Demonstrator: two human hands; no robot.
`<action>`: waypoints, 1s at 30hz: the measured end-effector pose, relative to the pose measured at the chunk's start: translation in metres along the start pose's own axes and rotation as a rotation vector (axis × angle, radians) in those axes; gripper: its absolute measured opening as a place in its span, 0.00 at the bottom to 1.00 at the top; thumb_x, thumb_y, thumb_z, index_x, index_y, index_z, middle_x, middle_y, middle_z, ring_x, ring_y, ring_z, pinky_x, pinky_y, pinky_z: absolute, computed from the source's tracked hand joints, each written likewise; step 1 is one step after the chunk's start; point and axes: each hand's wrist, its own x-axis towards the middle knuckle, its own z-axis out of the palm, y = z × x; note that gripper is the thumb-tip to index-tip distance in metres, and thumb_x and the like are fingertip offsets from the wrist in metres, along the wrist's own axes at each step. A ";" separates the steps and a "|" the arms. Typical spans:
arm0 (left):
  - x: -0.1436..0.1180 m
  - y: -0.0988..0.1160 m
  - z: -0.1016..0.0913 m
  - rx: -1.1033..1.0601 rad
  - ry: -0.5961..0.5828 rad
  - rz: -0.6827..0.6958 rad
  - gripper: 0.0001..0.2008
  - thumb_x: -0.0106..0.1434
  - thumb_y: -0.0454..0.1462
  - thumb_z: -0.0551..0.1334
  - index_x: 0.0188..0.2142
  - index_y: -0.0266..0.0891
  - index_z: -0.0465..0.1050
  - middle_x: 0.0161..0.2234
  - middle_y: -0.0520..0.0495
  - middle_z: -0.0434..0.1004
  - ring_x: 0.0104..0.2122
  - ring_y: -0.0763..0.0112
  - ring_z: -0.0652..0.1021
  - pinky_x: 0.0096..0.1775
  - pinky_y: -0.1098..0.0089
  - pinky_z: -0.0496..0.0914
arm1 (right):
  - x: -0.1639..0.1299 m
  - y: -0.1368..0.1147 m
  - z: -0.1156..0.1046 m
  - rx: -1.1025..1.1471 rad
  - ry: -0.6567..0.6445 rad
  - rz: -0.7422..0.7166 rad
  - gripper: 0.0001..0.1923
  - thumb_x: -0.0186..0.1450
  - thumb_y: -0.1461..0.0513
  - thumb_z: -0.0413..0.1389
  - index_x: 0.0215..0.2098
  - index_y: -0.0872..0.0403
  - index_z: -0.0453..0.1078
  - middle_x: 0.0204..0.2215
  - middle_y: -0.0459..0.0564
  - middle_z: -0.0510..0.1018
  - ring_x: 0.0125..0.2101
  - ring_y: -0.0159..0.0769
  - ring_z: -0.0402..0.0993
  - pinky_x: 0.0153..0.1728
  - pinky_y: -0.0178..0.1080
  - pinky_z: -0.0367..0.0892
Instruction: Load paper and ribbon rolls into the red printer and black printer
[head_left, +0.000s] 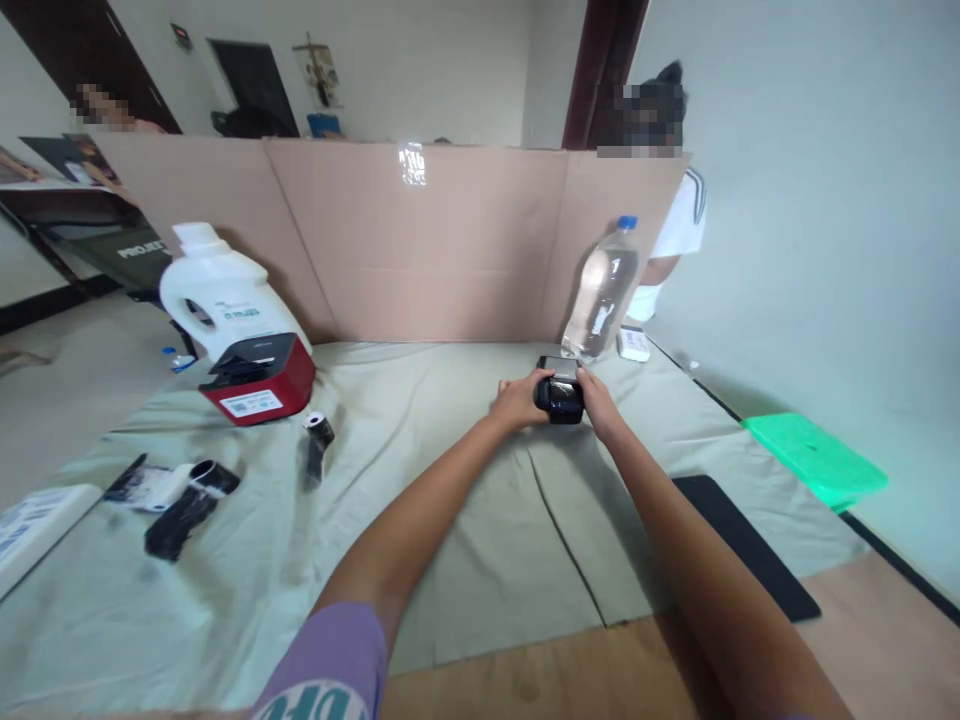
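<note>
On the cloth-covered table, a small black boxy device (564, 400) with a shiny front and a greyish top panel is between my two hands. My left hand (519, 400) grips its left side, thumb toward the top. Closed against the right side is my right hand (598, 402), its thumb near the top edge. The hands hide the fingers behind the device. Just beyond it stands a clear plastic bottle (602, 290) with a blue cap, and a small white box (634, 344) lies to the right of the bottle.
A cardboard screen (442, 240) borders the back. At left are a white jug (225, 290), a red-and-black printer-like box (262, 385), a small roll (319, 430) and a black roll (184, 515). Rightward lie a black flat panel (746, 545) and a green lid (814, 455). People are behind the screen.
</note>
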 end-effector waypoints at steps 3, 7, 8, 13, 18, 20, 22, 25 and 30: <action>0.023 -0.001 0.019 0.032 -0.043 -0.023 0.42 0.51 0.44 0.70 0.66 0.51 0.61 0.55 0.47 0.79 0.54 0.52 0.78 0.60 0.52 0.60 | 0.014 0.019 -0.008 -0.036 0.063 0.108 0.40 0.62 0.37 0.51 0.63 0.51 0.68 0.66 0.54 0.67 0.69 0.51 0.55 0.70 0.56 0.46; 0.040 -0.001 0.033 0.056 -0.087 -0.011 0.42 0.52 0.42 0.68 0.66 0.54 0.58 0.57 0.49 0.77 0.56 0.53 0.76 0.60 0.50 0.60 | 0.025 0.030 -0.015 -0.145 0.069 0.085 0.36 0.65 0.40 0.48 0.59 0.55 0.70 0.60 0.60 0.73 0.64 0.52 0.64 0.66 0.55 0.55; 0.043 -0.001 0.035 0.064 -0.101 -0.007 0.42 0.53 0.42 0.67 0.67 0.54 0.57 0.58 0.49 0.77 0.56 0.53 0.76 0.60 0.49 0.59 | 0.028 0.031 -0.017 -0.183 0.055 0.093 0.34 0.66 0.42 0.46 0.56 0.56 0.71 0.57 0.61 0.76 0.60 0.52 0.68 0.64 0.55 0.59; 0.036 0.001 0.030 0.179 -0.131 0.004 0.43 0.58 0.45 0.66 0.71 0.54 0.52 0.68 0.45 0.63 0.67 0.50 0.63 0.62 0.43 0.55 | 0.031 0.013 -0.029 -0.423 0.084 0.187 0.26 0.69 0.46 0.45 0.44 0.57 0.75 0.48 0.66 0.80 0.53 0.56 0.74 0.57 0.56 0.65; -0.040 -0.014 -0.047 0.164 0.120 -0.023 0.32 0.65 0.41 0.61 0.67 0.52 0.59 0.65 0.46 0.69 0.65 0.57 0.67 0.62 0.46 0.57 | 0.004 -0.042 0.018 -0.512 0.235 -0.224 0.29 0.67 0.50 0.50 0.58 0.59 0.70 0.61 0.68 0.71 0.65 0.57 0.62 0.66 0.61 0.50; -0.085 -0.036 -0.105 0.135 0.349 -0.089 0.23 0.66 0.39 0.60 0.61 0.49 0.68 0.60 0.46 0.75 0.60 0.59 0.72 0.62 0.51 0.59 | -0.012 -0.069 0.069 -0.433 0.115 -0.388 0.28 0.66 0.52 0.51 0.59 0.59 0.70 0.61 0.65 0.72 0.65 0.53 0.64 0.66 0.59 0.52; -0.131 -0.069 -0.169 0.141 0.641 -0.179 0.17 0.66 0.37 0.59 0.54 0.45 0.73 0.55 0.45 0.79 0.56 0.60 0.75 0.61 0.56 0.61 | -0.029 -0.097 0.133 -0.314 -0.065 -0.456 0.27 0.66 0.53 0.52 0.60 0.55 0.71 0.61 0.60 0.73 0.63 0.49 0.67 0.66 0.56 0.57; -0.191 -0.131 -0.253 0.195 1.076 -0.458 0.13 0.64 0.35 0.59 0.48 0.40 0.73 0.51 0.42 0.78 0.55 0.58 0.74 0.60 0.58 0.64 | -0.052 -0.137 0.236 -0.166 -0.324 -0.434 0.25 0.67 0.56 0.54 0.60 0.55 0.72 0.60 0.58 0.75 0.62 0.46 0.69 0.65 0.51 0.59; -0.243 -0.220 -0.308 -0.043 1.048 -0.868 0.17 0.58 0.36 0.65 0.47 0.33 0.72 0.47 0.35 0.79 0.49 0.53 0.77 0.54 0.55 0.68 | -0.062 -0.181 0.376 -0.055 -0.674 -0.297 0.32 0.60 0.55 0.66 0.60 0.56 0.72 0.60 0.58 0.74 0.64 0.53 0.67 0.67 0.53 0.57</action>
